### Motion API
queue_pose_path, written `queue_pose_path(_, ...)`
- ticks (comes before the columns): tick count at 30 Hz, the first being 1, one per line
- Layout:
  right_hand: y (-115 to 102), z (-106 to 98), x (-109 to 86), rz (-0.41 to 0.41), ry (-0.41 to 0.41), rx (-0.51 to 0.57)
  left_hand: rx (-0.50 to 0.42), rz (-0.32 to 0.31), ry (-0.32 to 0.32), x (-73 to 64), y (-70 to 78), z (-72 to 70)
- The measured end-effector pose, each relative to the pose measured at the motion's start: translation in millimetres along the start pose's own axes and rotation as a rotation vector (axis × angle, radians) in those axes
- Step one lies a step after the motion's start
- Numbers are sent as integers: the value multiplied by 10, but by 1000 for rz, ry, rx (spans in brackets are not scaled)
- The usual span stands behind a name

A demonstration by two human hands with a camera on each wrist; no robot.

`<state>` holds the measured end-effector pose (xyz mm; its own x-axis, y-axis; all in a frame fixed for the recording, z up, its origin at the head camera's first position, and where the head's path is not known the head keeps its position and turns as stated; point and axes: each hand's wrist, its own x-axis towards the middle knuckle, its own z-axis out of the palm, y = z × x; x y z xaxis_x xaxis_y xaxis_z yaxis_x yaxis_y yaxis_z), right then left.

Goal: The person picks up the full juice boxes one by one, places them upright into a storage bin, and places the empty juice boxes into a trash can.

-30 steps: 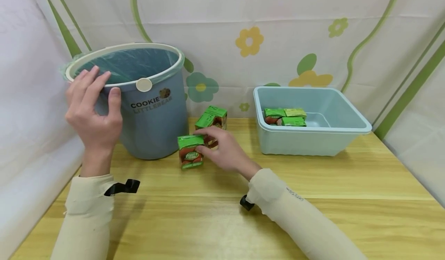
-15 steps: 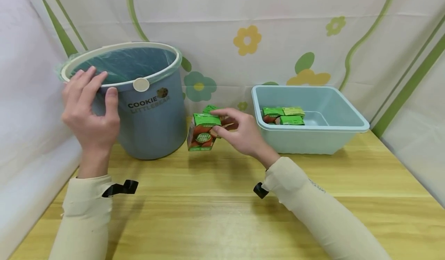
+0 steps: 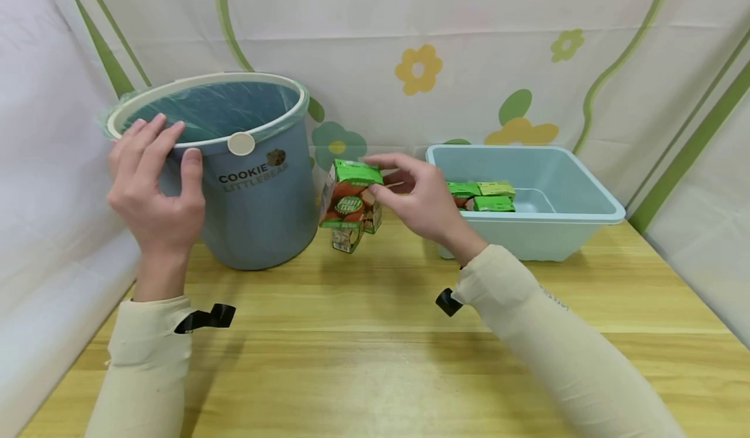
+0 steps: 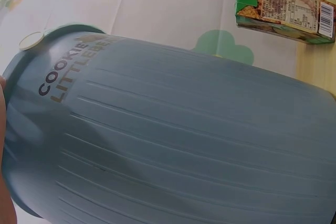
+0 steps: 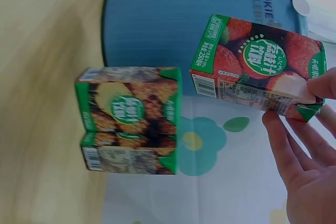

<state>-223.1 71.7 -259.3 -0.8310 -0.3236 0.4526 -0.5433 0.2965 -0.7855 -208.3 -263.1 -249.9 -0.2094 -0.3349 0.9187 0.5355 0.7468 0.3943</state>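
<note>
My right hand [image 3: 418, 197] pinches a green-topped juice box [image 3: 349, 197] with red fruit printed on it, raised above the table and tilted. Thumb and fingertips grip its upper end, as the right wrist view shows. Behind and below it, two brown-printed juice boxes [image 5: 128, 103] stand side by side on the table, partly covered in the head view. My left hand [image 3: 158, 191] rests at the near rim of a blue bin [image 3: 258, 223], its fairly straight fingers reaching over the edge and its thumb on the outer side. Only a sliver of that hand shows in the left wrist view.
A pale blue tub [image 3: 510, 236] on the right holds several green-topped juice boxes [image 3: 494, 204] in its left part. A thin clear liner [image 3: 228, 103] lines the bin. A flower-print cloth [image 3: 363, 47] hangs behind the wooden table [image 3: 328, 360].
My right hand has lifted the red-fruit juice box off the table, moving it up and slightly right. My left hand stays on the bin's rim.
</note>
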Motion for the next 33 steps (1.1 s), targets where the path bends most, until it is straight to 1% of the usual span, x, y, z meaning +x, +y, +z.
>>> queue_pose_path(7, -102, -128, 141, 28, 30, 49, 0, -2, -8, -4, 30, -5)
queue_pose_path(13, -191, -225, 274, 1, 105, 70, 15, -5, -13, -1, 73, -15)
queue_pose_path(17, -247, -278, 368, 9, 153, 131, 21, -4, -16, 4, 80, -20)
queue_pose_path(22, -315, -338, 471, 22, 202, 198, 29, 3, -15, 4, 41, -18)
queue_pose_path(28, -414, -359, 559, 4, 247, 260, 24, 10, -8, -2, -23, -12)
queue_pose_path(33, -488, -305, 631, -17, 283, 336, 25, 13, -8, 0, -32, -3)
